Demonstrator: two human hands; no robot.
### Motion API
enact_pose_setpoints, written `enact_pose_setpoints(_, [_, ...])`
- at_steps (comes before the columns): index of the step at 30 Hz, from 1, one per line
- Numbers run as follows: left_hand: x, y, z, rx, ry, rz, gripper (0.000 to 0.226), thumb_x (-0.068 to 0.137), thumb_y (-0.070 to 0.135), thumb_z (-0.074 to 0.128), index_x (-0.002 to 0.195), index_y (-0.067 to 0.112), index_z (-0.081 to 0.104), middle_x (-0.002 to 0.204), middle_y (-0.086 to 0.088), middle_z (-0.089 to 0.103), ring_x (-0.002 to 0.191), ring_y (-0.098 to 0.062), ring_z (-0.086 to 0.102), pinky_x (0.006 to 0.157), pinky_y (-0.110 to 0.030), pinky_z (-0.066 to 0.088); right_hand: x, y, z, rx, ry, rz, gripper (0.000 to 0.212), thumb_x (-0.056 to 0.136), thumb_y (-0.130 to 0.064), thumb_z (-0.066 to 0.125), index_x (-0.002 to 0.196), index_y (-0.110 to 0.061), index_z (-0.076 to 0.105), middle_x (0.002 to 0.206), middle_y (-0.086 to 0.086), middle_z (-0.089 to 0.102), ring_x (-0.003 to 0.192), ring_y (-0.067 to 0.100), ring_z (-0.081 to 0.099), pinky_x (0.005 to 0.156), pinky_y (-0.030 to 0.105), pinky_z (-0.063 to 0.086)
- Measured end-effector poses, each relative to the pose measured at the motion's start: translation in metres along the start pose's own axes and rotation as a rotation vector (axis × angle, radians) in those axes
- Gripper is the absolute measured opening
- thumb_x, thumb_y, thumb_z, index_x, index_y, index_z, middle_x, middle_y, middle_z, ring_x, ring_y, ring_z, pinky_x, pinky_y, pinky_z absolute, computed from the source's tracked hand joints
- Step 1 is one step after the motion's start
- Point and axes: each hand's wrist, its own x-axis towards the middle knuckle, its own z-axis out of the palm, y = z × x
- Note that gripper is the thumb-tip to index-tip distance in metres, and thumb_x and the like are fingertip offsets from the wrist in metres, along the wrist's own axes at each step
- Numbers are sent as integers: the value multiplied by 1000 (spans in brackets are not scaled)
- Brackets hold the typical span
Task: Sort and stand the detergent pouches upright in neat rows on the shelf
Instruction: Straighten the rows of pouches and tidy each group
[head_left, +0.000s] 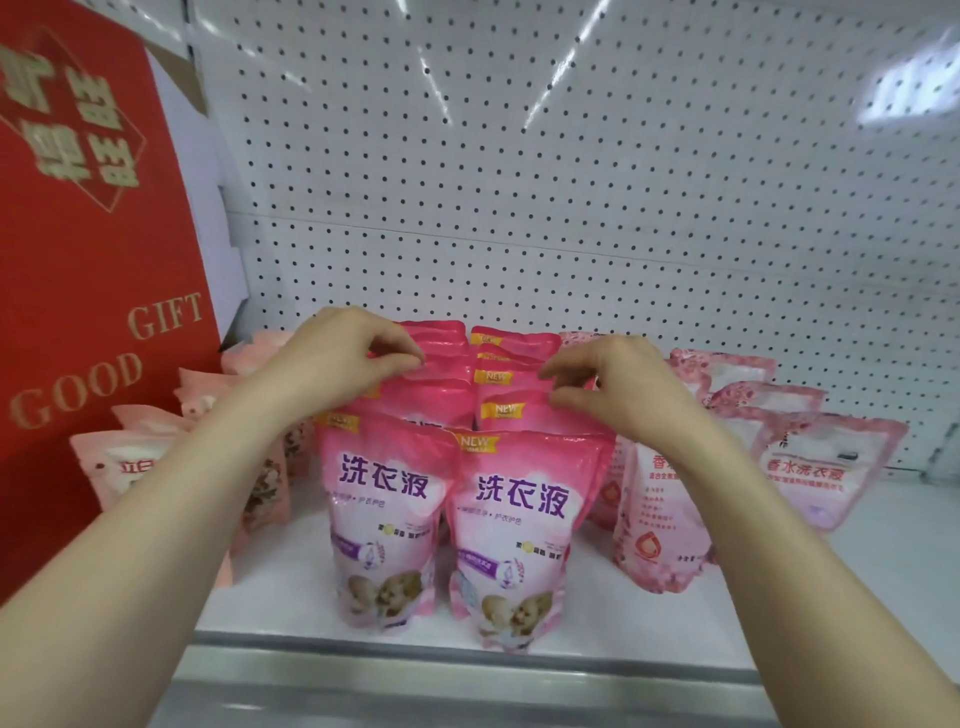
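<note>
- The bright pink pouches (415, 405) stand in two rows at the middle of the frame, running from the shelf's front edge back toward the pegboard (571, 182).
- Each stands upright, long axis vertical, printed face toward the camera. The front left pouch (384, 514) and the front right pouch (514, 535) stand side by side and touch.
- The left hand (353, 358) reaches over the left row. Its fingers (400, 343) are curled, with thumb and forefinger pinching the top edge of a rear pouch (447, 371).
- The right hand (613, 384) hovers over the right row. Its fingers (566, 369) are bent and slightly parted at the pouch tops (whether they actually grip one, I cannot tell).
- Pale floral pouches (826, 467) stand at the right of the frame, some of them leaning.
- Peach pouches (124, 467) stand at the left, beside a red gift box (93, 260).
- The white shelf (883, 545) carries all of them.
</note>
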Motion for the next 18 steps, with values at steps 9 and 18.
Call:
enact_pose_setpoints(9, [-45, 6, 4, 149, -202, 137, 39, 59, 65, 77, 91, 44, 70, 68, 28, 65, 70, 5, 59, 65, -25, 47, -41, -12, 18, -68, -133, -79, 37, 69, -39, 86, 60, -26, 52, 52, -9, 49, 54, 10, 44, 56, 33, 37])
enact_pose_setpoints(18, [-50, 18, 26, 241, 94, 65, 31, 68, 57, 78, 92, 37, 75, 62, 16, 54, 65, -13, 47, 60, -27, 33, -44, -3, 12, -169, -150, -19, 51, 72, -32, 84, 53, -26, 37, 50, -9, 43, 51, 5, 39, 51, 30, 31])
